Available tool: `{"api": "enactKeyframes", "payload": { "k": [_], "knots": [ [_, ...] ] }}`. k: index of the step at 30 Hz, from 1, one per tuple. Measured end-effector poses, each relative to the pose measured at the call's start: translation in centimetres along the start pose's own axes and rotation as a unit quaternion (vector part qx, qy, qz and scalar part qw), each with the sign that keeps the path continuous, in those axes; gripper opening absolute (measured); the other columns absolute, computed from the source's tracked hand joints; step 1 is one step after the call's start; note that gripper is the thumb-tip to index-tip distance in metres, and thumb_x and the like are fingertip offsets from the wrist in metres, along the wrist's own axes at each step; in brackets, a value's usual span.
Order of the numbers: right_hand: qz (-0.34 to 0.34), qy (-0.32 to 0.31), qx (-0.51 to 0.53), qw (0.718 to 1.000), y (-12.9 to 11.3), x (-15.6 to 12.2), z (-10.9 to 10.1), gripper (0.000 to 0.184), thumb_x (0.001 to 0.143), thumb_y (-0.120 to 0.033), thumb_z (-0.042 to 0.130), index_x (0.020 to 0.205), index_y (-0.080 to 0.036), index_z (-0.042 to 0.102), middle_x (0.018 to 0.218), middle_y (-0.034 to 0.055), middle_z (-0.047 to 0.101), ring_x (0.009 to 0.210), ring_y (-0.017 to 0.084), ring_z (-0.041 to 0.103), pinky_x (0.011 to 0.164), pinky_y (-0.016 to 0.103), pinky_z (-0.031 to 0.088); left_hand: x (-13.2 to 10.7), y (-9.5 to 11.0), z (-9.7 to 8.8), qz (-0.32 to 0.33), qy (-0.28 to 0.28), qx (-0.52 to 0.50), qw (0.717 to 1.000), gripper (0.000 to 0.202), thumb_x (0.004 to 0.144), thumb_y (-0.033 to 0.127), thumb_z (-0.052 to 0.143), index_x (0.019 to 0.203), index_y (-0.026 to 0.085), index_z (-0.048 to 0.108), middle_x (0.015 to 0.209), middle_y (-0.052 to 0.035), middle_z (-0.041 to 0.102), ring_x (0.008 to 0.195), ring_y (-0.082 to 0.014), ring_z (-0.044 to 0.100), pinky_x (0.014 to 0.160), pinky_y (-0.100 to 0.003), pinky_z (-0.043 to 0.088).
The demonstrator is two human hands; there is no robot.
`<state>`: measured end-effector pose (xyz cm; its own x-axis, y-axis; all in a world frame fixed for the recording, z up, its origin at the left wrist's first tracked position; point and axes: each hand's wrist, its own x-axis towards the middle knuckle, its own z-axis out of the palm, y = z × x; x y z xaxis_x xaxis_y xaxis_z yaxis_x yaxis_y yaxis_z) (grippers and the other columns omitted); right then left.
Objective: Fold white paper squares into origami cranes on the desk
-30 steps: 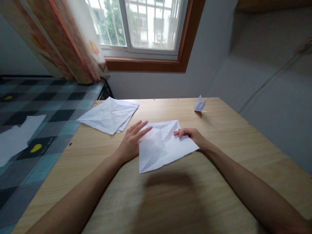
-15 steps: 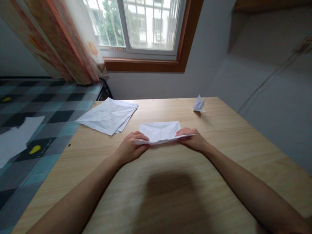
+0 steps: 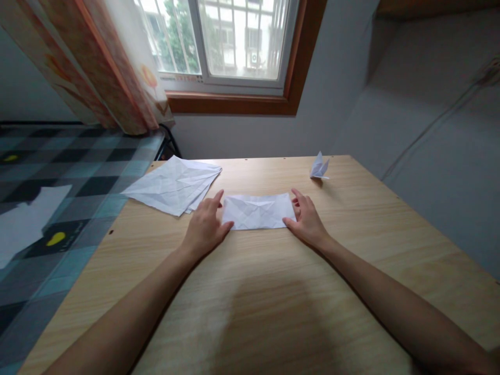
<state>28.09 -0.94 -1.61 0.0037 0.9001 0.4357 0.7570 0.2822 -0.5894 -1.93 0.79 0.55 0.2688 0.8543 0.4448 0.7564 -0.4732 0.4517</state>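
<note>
Sheets (image 3: 172, 185), creased and overlapping, lie on the tabletop (image 3: 250, 312) left of the frame's middle, just where they were. To their right, the left hand (image 3: 205, 224) has opened out: its thumb rests on the near left corner of the paper strip (image 3: 258, 212) and its fingers reach up beside the left end, so the grip is wide, not pinched. Its forearm slants in from the lower left. At the frame's centre, the paper strip shows the main change: a moment ago its near part was raised edge-on between the hands; now it lies as a flat, wide rectangle, so the fold looks laid over, though how sharply it is creased I cannot tell. At its right end, the right hand (image 3: 307, 221) mirrors the left, thumb on the near corner, fingers up, grip likewise wide, forearm angling in from the lower right.
</note>
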Motion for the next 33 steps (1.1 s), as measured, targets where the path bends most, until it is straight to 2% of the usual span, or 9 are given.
{"api": "enactKeyframes", "payload": {
  "k": [2, 4, 8, 12, 15, 19, 27, 30, 33],
  "knots": [
    [-0.069, 0.022, -0.048, 0.996, -0.3, -0.2, 0.0, 0.073, 0.073, -0.02, 0.068, 0.142, -0.017, 0.045, 0.13, 0.0182, 0.055, 0.122, 0.036, 0.05, 0.106, 0.056, 0.042, -0.1, 0.1, 0.1, 0.074, 0.001, 0.056, 0.996, 0.064, 0.081, 0.029, 0.064, 0.143, 0.021, 0.048, 0.137, -0.0149, 0.055, 0.126, -0.0319, 0.051, 0.106, -0.049, 0.041],
    [-0.132, 0.006, -0.08, 0.988, -0.8, -0.4, 0.0, 0.063, 0.081, -0.023, 0.064, 0.141, -0.017, 0.046, 0.14, 0.0196, 0.049, 0.134, 0.036, 0.042, 0.112, 0.056, 0.037, -0.2, 0.2, 0.3, 0.138, -0.055, 0.08, 0.986, 0.052, 0.089, 0.03, 0.056, 0.141, 0.025, 0.052, 0.151, -0.0119, 0.045, 0.14, -0.0333, 0.038, 0.114, -0.053, 0.032],
    [-0.231, -0.098, -0.125, 0.96, -2.5, -0.7, 0.5, 0.059, 0.091, -0.037, 0.059, 0.143, -0.014, 0.046, 0.153, 0.0201, 0.041, 0.145, 0.035, 0.032, 0.119, 0.055, 0.028, 0.0, 0.2, 0.7, 0.192, -0.208, 0.094, 0.955, 0.045, 0.099, 0.043, 0.043, 0.141, 0.032, 0.053, 0.155, -0.0054, 0.044, 0.145, -0.0317, 0.034, 0.118, -0.056, 0.025],
    [-0.263, -0.205, -0.152, 0.931, -4.4, 0.1, 1.8, 0.068, 0.097, -0.048, 0.048, 0.149, -0.007, 0.037, 0.158, 0.022, 0.034, 0.149, 0.033, 0.027, 0.121, 0.053, 0.024, 0.3, 0.0, 0.7, 0.196, -0.265, 0.112, 0.937, 0.046, 0.102, 0.048, 0.032, 0.143, 0.035, 0.05, 0.157, -0.0024, 0.041, 0.146, -0.0301, 0.034, 0.119, -0.056, 0.023],
    [-0.257, -0.256, -0.161, 0.918, -4.9, 1.1, 3.1, 0.07, 0.099, -0.053, 0.038, 0.152, -0.007, 0.032, 0.159, 0.0211, 0.031, 0.15, 0.031, 0.025, 0.12, 0.052, 0.024, 0.4, -0.3, 0.6, 0.195, -0.266, 0.116, 0.937, 0.047, 0.104, 0.047, 0.026, 0.143, 0.037, 0.049, 0.158, -0.0006, 0.038, 0.147, -0.0287, 0.033, 0.119, -0.055, 0.023],
    [-0.219, -0.293, -0.186, 0.912, -4.2, 2.1, 3.7, 0.07, 0.1, -0.056, 0.034, 0.154, -0.011, 0.031, 0.161, 0.0189, 0.026, 0.15, 0.031, 0.025, 0.12, 0.052, 0.024, 0.4, -0.5, 0.5, 0.176, -0.256, 0.123, 0.942, 0.047, 0.104, 0.041, 0.025, 0.144, 0.034, 0.049, 0.156, -0.0011, 0.043, 0.145, -0.0261, 0.037, 0.118, -0.051, 0.026],
    [-0.141, -0.302, -0.233, 0.914, -0.2, 1.4, -0.4, 0.079, 0.096, -0.061, 0.04, 0.155, -0.011, 0.027, 0.162, 0.0195, 0.023, 0.151, 0.036, 0.021, 0.12, 0.054, 0.02, 0.1, -0.9, 0.2, 0.112, -0.236, 0.191, 0.946, 0.048, 0.102, 0.033, 0.029, 0.147, 0.028, 0.045, 0.157, -0.007, 0.039, 0.144, -0.0272, 0.038, 0.114, -0.054, 0.029],
    [-0.141, -0.287, -0.238, 0.917, 0.4, 0.6, -1.3, 0.079, 0.095, -0.059, 0.042, 0.154, -0.007, 0.03, 0.161, 0.0213, 0.026, 0.15, 0.035, 0.023, 0.121, 0.052, 0.02, 0.0, -1.0, 0.0, 0.103, -0.189, 0.193, 0.957, 0.046, 0.1, 0.03, 0.032, 0.141, 0.025, 0.051, 0.152, -0.0089, 0.047, 0.141, -0.0293, 0.043, 0.112, -0.056, 0.031],
    [-0.142, -0.253, -0.241, 0.926, -0.4, -0.3, -1.2, 0.078, 0.094, -0.059, 0.045, 0.149, -0.006, 0.038, 0.157, 0.0241, 0.034, 0.147, 0.036, 0.03, 0.119, 0.051, 0.024, -0.2, -0.1, -0.2, 0.134, -0.11, 0.196, 0.965, 0.043, 0.095, 0.026, 0.042, 0.134, 0.019, 0.058, 0.145, -0.0133, 0.054, 0.138, -0.0325, 0.045, 0.112, -0.055, 0.032]
  ]
}}
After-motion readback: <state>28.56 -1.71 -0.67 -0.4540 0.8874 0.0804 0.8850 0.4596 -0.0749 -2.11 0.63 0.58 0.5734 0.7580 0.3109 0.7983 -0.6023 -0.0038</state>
